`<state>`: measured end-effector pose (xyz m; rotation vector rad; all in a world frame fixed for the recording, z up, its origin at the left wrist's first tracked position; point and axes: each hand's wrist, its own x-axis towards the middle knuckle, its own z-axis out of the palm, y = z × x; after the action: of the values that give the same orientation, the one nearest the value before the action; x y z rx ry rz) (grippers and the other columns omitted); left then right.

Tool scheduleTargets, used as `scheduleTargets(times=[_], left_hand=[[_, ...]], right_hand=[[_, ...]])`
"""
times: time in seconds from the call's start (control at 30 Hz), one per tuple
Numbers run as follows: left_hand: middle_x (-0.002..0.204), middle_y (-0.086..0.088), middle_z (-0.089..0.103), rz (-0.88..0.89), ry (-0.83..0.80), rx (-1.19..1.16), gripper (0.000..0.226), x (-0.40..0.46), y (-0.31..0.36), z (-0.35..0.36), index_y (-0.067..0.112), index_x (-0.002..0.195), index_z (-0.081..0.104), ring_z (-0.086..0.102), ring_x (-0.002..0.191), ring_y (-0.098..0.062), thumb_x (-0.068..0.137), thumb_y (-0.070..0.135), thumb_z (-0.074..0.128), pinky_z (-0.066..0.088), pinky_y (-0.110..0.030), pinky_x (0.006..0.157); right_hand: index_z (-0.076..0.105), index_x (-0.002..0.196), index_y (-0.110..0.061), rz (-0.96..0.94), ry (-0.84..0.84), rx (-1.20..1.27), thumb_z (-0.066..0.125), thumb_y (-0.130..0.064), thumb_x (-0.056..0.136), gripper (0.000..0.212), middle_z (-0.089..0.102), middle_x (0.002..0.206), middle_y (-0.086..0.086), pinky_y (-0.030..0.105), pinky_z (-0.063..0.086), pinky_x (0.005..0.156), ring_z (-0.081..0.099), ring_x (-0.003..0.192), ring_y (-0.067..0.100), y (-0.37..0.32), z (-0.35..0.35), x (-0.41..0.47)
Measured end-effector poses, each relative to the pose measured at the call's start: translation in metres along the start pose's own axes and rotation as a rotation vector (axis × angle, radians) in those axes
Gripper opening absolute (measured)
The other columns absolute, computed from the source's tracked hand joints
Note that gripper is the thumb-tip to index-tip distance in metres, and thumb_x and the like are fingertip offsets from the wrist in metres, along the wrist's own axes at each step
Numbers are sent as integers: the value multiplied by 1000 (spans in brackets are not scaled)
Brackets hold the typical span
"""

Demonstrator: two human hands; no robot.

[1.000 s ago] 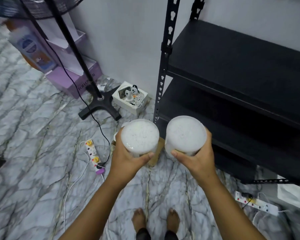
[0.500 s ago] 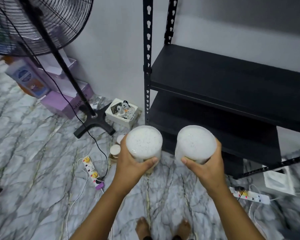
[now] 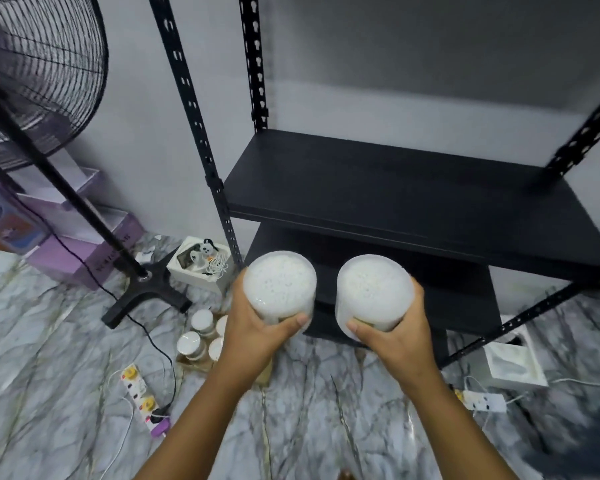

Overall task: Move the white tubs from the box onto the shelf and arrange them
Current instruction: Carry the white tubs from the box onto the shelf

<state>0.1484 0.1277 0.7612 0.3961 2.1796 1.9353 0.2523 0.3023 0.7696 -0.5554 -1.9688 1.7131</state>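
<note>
Two white tubs are held up side by side in front of the black shelf (image 3: 395, 188), just apart from each other. The left tub (image 3: 280, 285) is gripped from beneath by the left hand (image 3: 253, 327), thumb curled across its near wall. The right tub (image 3: 374, 292) is grasped the same way by the right hand (image 3: 400, 336). Both are carried above the marble floor (image 3: 49, 358), below the level of the bare upper board. More white tubs (image 3: 201, 332) are seen down by the left wrist, in a box that is mostly hidden. A standing fan (image 3: 35, 84) is seen at far left.
</note>
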Motion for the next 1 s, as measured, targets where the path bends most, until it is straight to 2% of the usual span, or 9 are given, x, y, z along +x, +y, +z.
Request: scheduleTargets(times=[0.1,0.27,0.33,0.43,0.53,0.6,0.77,0.9,1.0], left_hand=[[123,21,48,5,-26,-12,97,2,7,32,43,128,32,49,107,17,45,47,83,46,-5,75],[123,20,49,3,-41,16,97,5,17,80,48,127,31,53,110,4,45,50,82,53,-27,86],[121,23,48,6,-55,5,95,9,22,96,50,125,31,52,106,11,45,49,81,53,-21,81],[123,22,47,24,-72,10,93,20,30,117,51,124,32,52,110,9,48,46,84,50,-17,81],[118,22,47,42,-81,4,87,36,35,137,45,121,33,49,100,22,60,19,89,46,-4,72],[117,22,47,52,-89,4,86,50,36,150,42,123,32,50,97,23,64,11,87,45,-2,69],[119,23,47,59,-128,1,88,98,35,181,41,127,29,51,103,13,65,16,87,44,-1,71],[123,24,45,74,-164,0,92,143,35,208,38,131,29,46,110,13,63,25,88,45,-2,75],[123,25,45,77,-208,-19,91,175,35,227,37,132,29,47,110,15,60,32,85,45,-3,76]], right_hand=[[33,127,-40,-13,14,1,85,-23,52,93,46,123,-19,8,50,68,52,103,-14,1,-31,11],[32,130,-32,-39,41,1,86,-2,62,91,47,120,-18,4,47,66,51,98,-19,3,-78,28],[32,130,-32,-45,55,6,87,-5,60,93,46,121,-18,5,47,67,51,99,-19,4,-91,36],[33,128,-34,-44,95,2,84,-18,55,91,46,121,-20,4,46,70,50,101,-18,1,-108,49],[32,127,-34,-32,134,2,88,-8,59,92,45,119,-21,3,46,69,49,98,-22,2,-123,66],[31,127,-35,-25,156,-22,85,-4,62,90,44,118,-22,2,45,68,48,97,-22,5,-133,79],[30,129,-37,-2,190,-83,86,-9,62,91,44,117,-24,2,45,68,49,99,-19,13,-153,126],[30,134,-30,9,239,-128,86,-13,63,92,46,126,-10,16,43,83,49,111,5,18,-166,172],[30,133,-31,15,260,-119,86,-13,64,91,46,126,-9,18,43,82,49,112,8,25,-174,202]])
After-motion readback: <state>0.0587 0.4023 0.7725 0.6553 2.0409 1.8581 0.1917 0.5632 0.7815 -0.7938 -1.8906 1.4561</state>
